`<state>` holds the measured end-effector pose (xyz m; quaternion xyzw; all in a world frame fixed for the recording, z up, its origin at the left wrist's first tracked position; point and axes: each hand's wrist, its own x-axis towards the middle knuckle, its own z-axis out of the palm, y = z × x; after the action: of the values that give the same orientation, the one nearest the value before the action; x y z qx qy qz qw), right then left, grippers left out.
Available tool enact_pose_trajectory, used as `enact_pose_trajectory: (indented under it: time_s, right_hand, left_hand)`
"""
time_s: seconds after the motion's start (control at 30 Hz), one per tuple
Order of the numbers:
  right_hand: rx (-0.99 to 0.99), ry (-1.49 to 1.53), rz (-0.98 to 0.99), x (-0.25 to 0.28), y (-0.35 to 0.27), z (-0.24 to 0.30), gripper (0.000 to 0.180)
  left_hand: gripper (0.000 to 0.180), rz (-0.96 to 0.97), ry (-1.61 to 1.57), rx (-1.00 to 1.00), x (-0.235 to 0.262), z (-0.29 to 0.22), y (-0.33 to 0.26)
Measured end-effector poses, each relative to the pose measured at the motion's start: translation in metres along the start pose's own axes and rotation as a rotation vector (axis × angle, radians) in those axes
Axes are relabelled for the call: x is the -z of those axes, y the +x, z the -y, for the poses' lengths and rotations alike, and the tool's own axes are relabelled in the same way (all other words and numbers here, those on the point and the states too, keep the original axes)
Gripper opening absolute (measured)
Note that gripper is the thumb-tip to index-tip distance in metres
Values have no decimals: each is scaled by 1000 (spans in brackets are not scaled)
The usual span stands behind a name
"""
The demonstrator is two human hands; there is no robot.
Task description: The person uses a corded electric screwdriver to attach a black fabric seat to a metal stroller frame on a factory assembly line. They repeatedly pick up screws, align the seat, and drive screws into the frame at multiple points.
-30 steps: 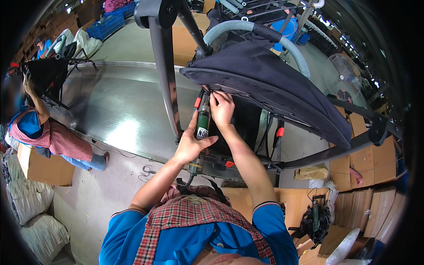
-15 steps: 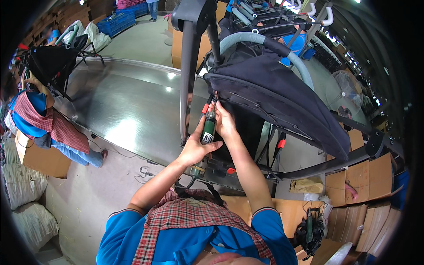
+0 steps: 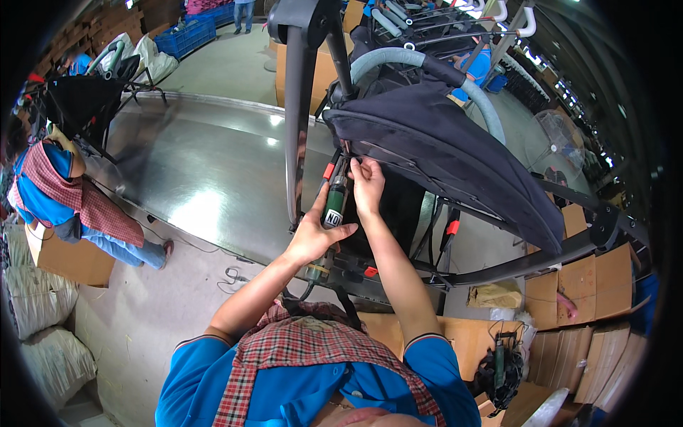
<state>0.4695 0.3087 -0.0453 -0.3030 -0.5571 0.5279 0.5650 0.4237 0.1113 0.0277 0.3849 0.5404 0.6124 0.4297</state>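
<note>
My left hand point(image 3: 307, 238) is wrapped round a green electric screwdriver point(image 3: 334, 204), which points away from me with its cord at the near end. The tool's tip is up at a stroller's frame, close under the dark fabric canopy point(image 3: 441, 160). Just right of that tip, my right hand point(image 3: 368, 188) has its fingers bent and pinched together at the frame under the canopy edge. Whatever lies between those fingertips is too small to make out. A red clip point(image 3: 328, 171) shows left of the screwdriver, beside the thick dark frame tube point(image 3: 302, 107).
The stroller stands at a shiny metal worktable point(image 3: 213, 153). At left, another person point(image 3: 60, 188) works on a second black stroller point(image 3: 82, 107). Cardboard boxes point(image 3: 594, 288) stand at lower right. A fan point(image 3: 555, 142) is at far right, and blue crates point(image 3: 186, 37) lie behind.
My right hand has come off the front of the screwdriver and shifted slightly right, its fingers now bent at the frame. The left hand keeps its grip, nearly still.
</note>
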Motion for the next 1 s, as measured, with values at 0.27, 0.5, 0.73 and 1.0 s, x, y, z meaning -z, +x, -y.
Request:
enact_pose_trajectory:
  time_s: [0.27,0.5,0.73,1.0]
  right_hand:
    - [209,-8,14,-7,14,-8,12]
    - [266,-154,-64,-14,16,-8,11]
    - [229,-157,-86,-7,18,-4,15]
    - [378,-304,-5,-5,8,10,17]
  left_hand:
    - [105,20,28,47,-1,-6,5]
    - [103,49,-24,64,3,1,14]
    - [101,72,-127,140,3,-4,16]
    - [102,40,-122,62,8,-2,14]
